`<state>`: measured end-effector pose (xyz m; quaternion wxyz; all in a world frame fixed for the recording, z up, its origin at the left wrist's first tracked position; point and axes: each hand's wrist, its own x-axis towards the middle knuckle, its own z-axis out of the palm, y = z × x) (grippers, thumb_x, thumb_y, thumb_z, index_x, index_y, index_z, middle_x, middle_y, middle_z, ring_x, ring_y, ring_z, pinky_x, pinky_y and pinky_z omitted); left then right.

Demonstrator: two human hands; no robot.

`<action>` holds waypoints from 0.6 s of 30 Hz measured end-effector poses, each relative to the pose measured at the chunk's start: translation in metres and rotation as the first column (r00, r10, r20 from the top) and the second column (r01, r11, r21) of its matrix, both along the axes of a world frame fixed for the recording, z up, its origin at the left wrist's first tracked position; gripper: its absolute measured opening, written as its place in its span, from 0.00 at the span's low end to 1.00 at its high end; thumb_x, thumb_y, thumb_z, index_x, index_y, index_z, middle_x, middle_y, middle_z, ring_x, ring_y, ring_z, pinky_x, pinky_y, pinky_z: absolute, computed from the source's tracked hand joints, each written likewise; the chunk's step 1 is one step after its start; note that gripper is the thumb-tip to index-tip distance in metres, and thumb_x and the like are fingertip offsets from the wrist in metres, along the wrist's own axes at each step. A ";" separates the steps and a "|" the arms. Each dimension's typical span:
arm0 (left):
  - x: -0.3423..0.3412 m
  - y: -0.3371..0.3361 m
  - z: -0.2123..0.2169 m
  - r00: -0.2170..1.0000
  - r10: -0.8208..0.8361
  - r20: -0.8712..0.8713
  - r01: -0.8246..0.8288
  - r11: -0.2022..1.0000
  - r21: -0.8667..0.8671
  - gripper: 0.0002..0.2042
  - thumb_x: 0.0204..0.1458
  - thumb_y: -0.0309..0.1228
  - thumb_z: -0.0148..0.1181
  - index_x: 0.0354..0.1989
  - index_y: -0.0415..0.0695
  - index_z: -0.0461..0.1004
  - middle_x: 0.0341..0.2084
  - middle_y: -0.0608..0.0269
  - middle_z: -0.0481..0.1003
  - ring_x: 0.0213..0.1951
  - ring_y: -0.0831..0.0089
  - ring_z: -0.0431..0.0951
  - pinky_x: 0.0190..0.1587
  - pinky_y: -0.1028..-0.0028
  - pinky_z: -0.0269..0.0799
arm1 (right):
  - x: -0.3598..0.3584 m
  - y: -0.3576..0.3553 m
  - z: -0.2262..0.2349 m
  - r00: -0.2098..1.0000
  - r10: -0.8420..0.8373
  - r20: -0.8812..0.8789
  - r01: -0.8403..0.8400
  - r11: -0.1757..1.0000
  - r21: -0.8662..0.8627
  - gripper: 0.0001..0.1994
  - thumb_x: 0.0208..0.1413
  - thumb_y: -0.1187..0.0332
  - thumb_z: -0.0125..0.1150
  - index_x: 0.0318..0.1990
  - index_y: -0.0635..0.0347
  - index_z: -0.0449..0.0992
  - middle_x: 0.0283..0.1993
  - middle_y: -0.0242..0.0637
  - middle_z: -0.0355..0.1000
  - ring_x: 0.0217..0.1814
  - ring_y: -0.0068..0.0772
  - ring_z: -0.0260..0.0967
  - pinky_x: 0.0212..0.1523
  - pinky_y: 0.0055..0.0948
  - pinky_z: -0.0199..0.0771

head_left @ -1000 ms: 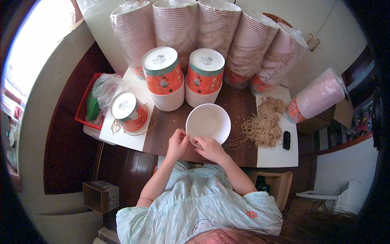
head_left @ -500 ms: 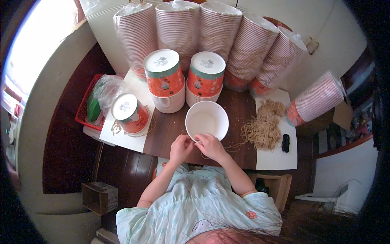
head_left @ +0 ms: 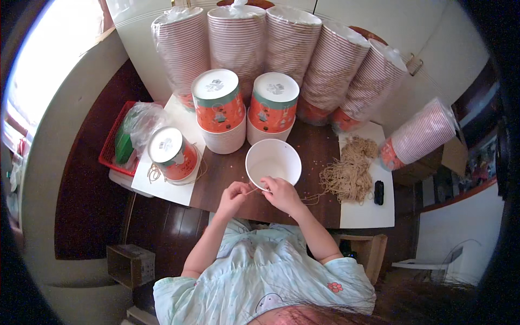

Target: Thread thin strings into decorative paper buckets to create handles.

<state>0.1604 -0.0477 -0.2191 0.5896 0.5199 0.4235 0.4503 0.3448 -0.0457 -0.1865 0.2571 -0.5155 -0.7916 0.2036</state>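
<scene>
Dark wooden table (head_left: 319, 143), pale wall (head_left: 135, 32), bright window light left.

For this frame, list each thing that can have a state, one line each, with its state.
White paper bowl: upright, open, looks empty.
Thin string: pinched between both hands at the bowl's near rim.
Left hand: fingers closed on the string.
Right hand: fingers closed on the string.
Two orange bowl stacks: upside down.
String pile: loose, tangled.

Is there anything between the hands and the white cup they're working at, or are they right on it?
Nothing visible stands between them. The right hand is at the near rim of the open white cup, and the left hand is just beside it, pinching a thin string that runs to the rim. The string pile lies off to the right.
</scene>
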 end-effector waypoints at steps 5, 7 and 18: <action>-0.011 0.004 0.039 0.756 -0.151 0.637 0.204 0.979 -0.010 0.02 0.37 0.21 0.47 0.20 0.42 0.64 0.31 0.59 0.70 0.41 0.67 0.68 0.54 0.65 0.55 | 0.000 0.001 -0.001 1.000 0.006 0.009 -0.006 0.999 0.037 0.13 0.39 0.74 0.57 0.36 0.57 0.65 0.27 0.41 0.69 0.33 0.43 0.68 0.33 0.38 0.67; -0.010 0.004 0.052 0.722 -0.120 0.681 0.208 0.977 -0.048 0.02 0.42 0.22 0.47 0.23 0.42 0.64 0.27 0.59 0.70 0.40 0.65 0.69 0.53 0.63 0.58 | 0.000 -0.001 0.002 1.000 0.010 -0.024 -0.009 1.000 0.024 0.14 0.38 0.74 0.58 0.36 0.57 0.65 0.27 0.40 0.69 0.33 0.42 0.68 0.34 0.38 0.67; 0.013 0.017 0.037 0.944 -0.033 0.329 0.121 0.960 -0.254 0.03 0.50 0.25 0.50 0.33 0.42 0.68 0.25 0.71 0.70 0.24 0.88 0.64 0.25 0.88 0.57 | 0.004 -0.003 0.006 0.893 -0.129 -0.430 -0.006 0.954 -0.298 0.12 0.44 0.73 0.59 0.38 0.60 0.66 0.26 0.33 0.68 0.26 0.24 0.67 0.26 0.25 0.69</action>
